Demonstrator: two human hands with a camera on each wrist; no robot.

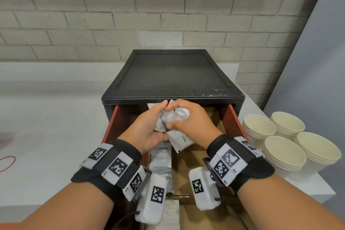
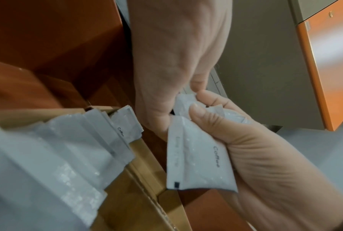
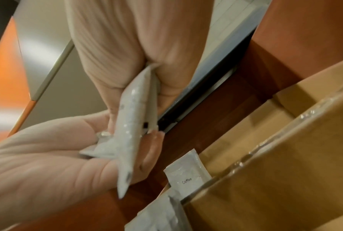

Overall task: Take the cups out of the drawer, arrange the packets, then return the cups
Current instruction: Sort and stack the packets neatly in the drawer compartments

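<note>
Both hands hover over the open drawer [image 1: 235, 117] of a black cabinet and hold one bunch of white coffee packets [image 1: 174, 117] between them. My left hand [image 1: 149, 125] cups the bunch from the left with curled fingers. From the right, my right hand [image 1: 190, 119] pinches it, and one packet printed "Coffee" [image 1: 182, 141] hangs below. The left wrist view shows that packet [image 2: 196, 159] against the right palm [image 2: 265, 156]. It appears edge-on [image 3: 131, 125] in the right wrist view. Cream paper cups [image 1: 283, 147] stand in several stacks on the counter to the right.
The drawer holds cardboard dividers [image 1: 188, 164], with a row of packets [image 1: 161, 162] standing in the left compartment. The black cabinet top [image 1: 171, 73] overhangs the back of the drawer. A white counter [image 1: 46, 117] runs to the left, and a brick wall stands behind.
</note>
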